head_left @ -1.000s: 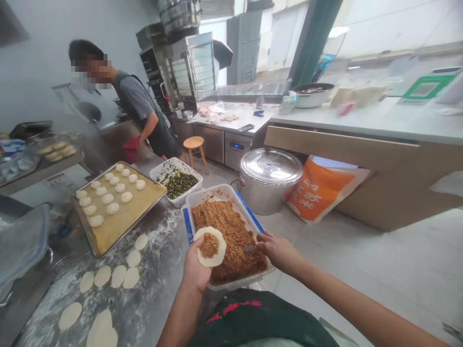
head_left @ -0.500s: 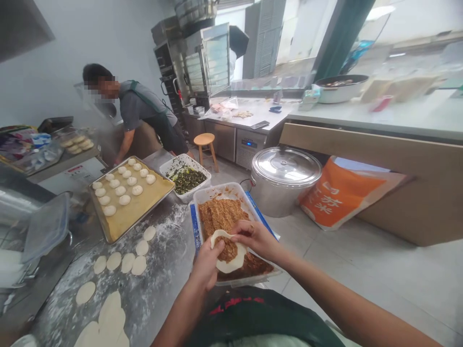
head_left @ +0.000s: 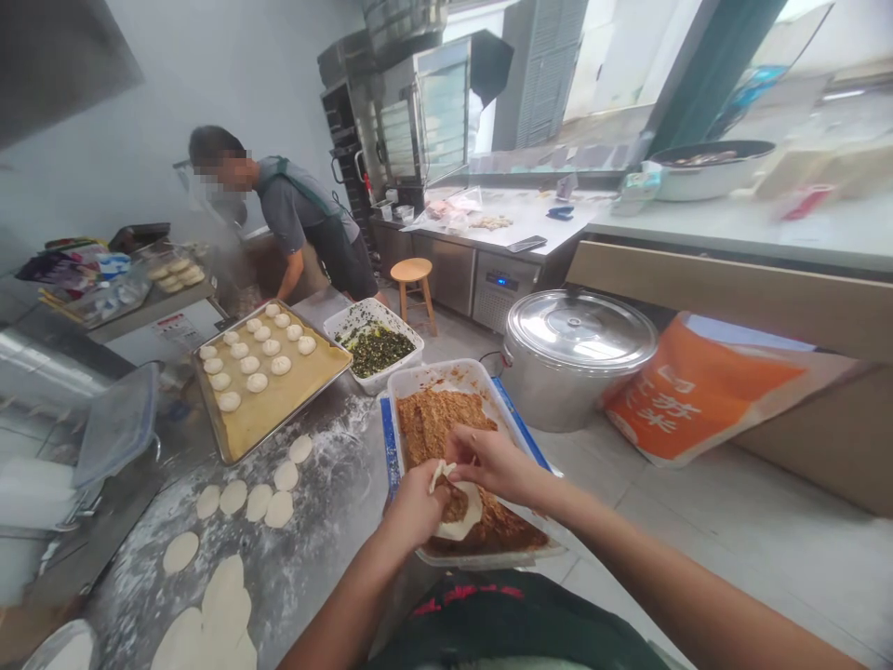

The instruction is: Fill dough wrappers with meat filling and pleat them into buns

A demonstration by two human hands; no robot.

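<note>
My left hand cups a round dough wrapper with brown filling in its middle. At the wrapper's upper edge my right hand pinches the dough, which is gathered into a small fold between both hands. Beneath them stands a clear plastic tub of reddish-brown minced filling. Flat dough rounds lie on the floured steel table to the left, larger overlapping ones nearer me. Parts of the wrapper are hidden by my fingers.
A lined baking tray carries several pleated buns. Beside it is a white tub of chopped greens. A lidded steel pot and an orange bag stand to the right. A co-worker bends over behind the tray, near a wooden stool.
The wrapper's upper edge has been drawn up and gathered between my fingers, and less of the wrapper shows. My hands have come closer together. The whole view has shifted slightly.
</note>
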